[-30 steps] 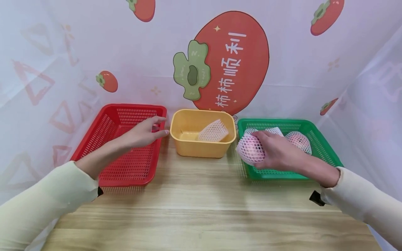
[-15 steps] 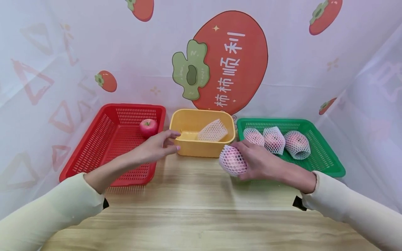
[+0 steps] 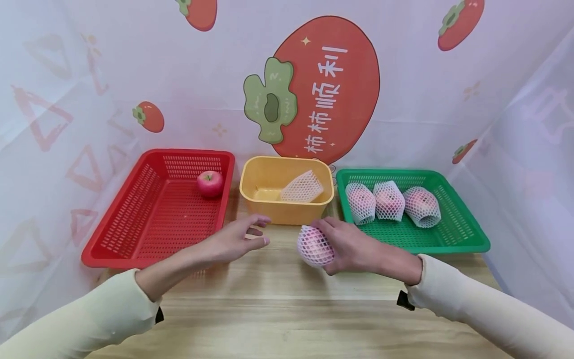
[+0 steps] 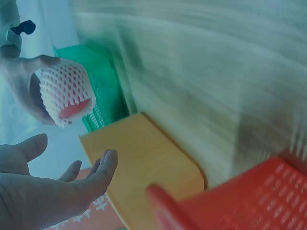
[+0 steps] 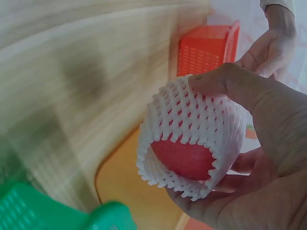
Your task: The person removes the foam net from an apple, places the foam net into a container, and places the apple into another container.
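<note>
My right hand grips an apple in a white foam net above the table, in front of the yellow bin. The right wrist view shows the thumb on top of the net and red apple skin through its open end. My left hand hovers to the left with fingers apart, holding nothing; a gap separates it from the netted apple. In the left wrist view its fingers are loosely bent. One bare apple sits in the red basket. An empty foam net lies in the yellow bin.
At the right stands a green basket with several netted apples along its back. The baskets and bin form a row against a printed cloth backdrop. Pale wooden tabletop lies in front.
My right hand has carried the netted apple from the green basket leftward and nearer to me. My left hand has moved from over the red basket rightward and nearer, uncovering the bare apple.
</note>
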